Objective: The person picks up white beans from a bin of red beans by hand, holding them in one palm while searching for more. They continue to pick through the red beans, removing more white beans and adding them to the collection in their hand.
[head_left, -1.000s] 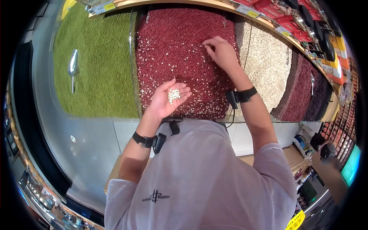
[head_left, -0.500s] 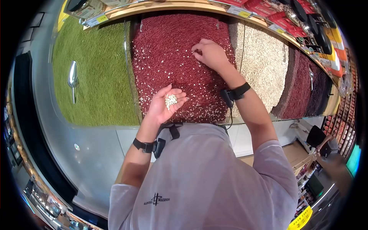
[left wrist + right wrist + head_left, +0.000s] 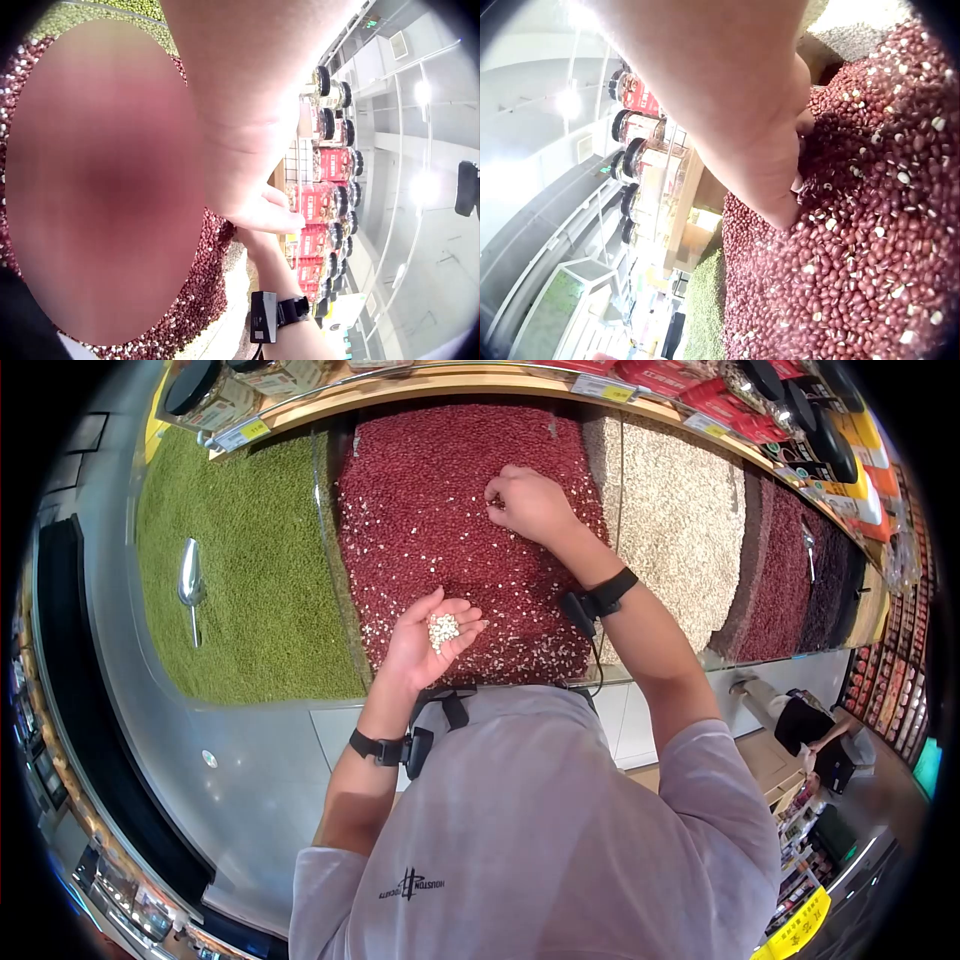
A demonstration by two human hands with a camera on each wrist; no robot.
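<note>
Palm up, the left hand [image 3: 415, 643] carries a small heap of white kernels [image 3: 443, 631] over the near part of the red beans [image 3: 450, 440], its fingers extended and slightly cupped. Farther back and to the right, the right hand [image 3: 532, 506] has its fingers curled down at the beans. In the right wrist view the right hand's thumb and fingertips [image 3: 793, 196] meet at the bean surface, a small pale piece between them. White kernels [image 3: 904, 178] lie scattered among the red beans. A blurred oval hides much of the left wrist view.
Left of the red beans is a bin of green beans [image 3: 265, 560] with a metal scoop [image 3: 190, 585]. Pale grains [image 3: 680, 520] fill the bin on the right. A wooden shelf edge [image 3: 440, 390] with jars runs along the back. A person [image 3: 800, 725] stands at the far right.
In the head view the right hand has shifted left and slightly nearer, its fingers more curled. The left hand has moved slightly down and left, still carrying the white kernels.
</note>
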